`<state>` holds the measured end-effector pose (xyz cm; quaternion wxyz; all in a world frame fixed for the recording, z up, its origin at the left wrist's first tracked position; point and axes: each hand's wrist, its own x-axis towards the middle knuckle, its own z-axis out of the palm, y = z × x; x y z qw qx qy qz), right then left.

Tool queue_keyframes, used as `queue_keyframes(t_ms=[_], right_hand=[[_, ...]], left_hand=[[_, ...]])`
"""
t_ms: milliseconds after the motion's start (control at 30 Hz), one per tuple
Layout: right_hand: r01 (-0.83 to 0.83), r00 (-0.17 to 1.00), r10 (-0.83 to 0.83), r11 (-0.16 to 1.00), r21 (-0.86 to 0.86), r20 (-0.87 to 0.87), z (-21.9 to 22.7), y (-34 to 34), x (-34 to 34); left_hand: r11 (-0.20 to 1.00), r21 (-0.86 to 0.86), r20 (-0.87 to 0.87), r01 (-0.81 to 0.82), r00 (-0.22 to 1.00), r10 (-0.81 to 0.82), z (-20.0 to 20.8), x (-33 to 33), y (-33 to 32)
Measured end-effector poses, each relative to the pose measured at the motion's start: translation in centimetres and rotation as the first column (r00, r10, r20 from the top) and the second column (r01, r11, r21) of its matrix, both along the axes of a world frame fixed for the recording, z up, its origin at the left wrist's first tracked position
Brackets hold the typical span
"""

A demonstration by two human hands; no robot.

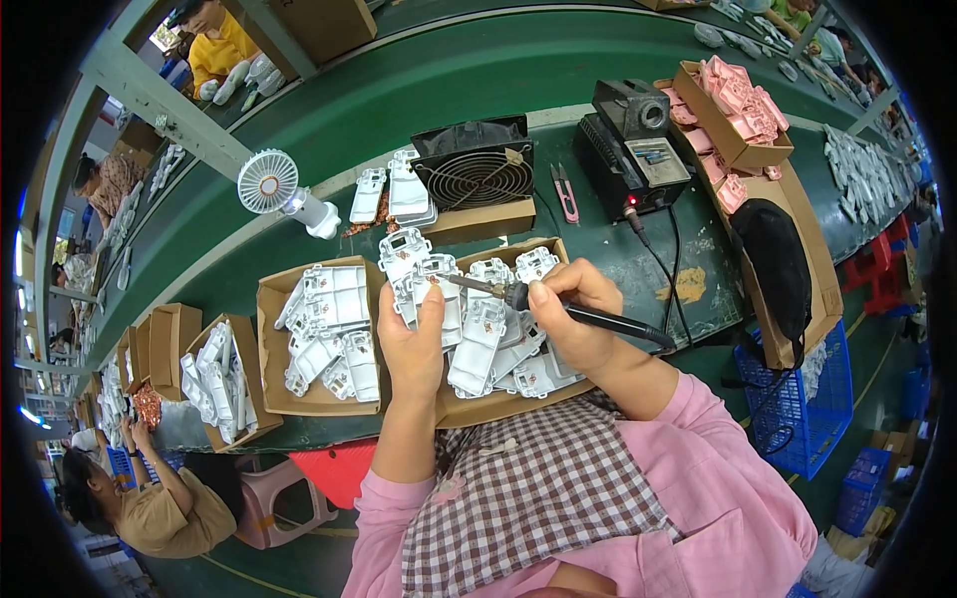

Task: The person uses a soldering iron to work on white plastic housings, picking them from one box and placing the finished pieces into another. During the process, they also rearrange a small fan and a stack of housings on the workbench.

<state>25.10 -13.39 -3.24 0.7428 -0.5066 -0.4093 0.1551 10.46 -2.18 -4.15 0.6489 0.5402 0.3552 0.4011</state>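
Note:
My left hand (414, 339) is closed around white plastic housings (435, 271) with small copper-coloured parts set in them. In my right hand (578, 309) is a soldering iron (613, 321) with a black handle, gripped like a pen. Its metal shaft (477, 285) points left, and the tip meets or nearly meets the held housing; exact contact is too small to tell. Beneath both hands, a cardboard box (469, 411) holds more white housings (478, 344). Another cardboard box (371, 399) of similar housings stands just to the left.
Behind the boxes stand a small white fan (269, 182) and a black round-grilled fan (477, 174). Pink-handled snips (565, 194) lie beside the soldering station (638, 149). Pink parts (738, 105) fill a box at right, near a black pouch (773, 264). A co-worker (159, 498) sits at left.

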Motion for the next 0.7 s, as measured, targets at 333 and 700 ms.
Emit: queue_keyframes(t_ms=[333, 700], right_hand=[[0.032, 0.997, -0.028, 0.997, -0.07, 0.067, -0.01, 0.2, -0.03], [0.021, 0.995, -0.009, 0.992, -0.123, 0.098, 0.42, 0.09, 0.04]], left_hand=[[0.994, 0.101, -0.04, -0.053, 0.998, 0.057, 0.06, 0.19, -0.02], [0.995, 0.093, -0.082, -0.045, 0.995, 0.052, 0.28, 0.11, -0.01]])
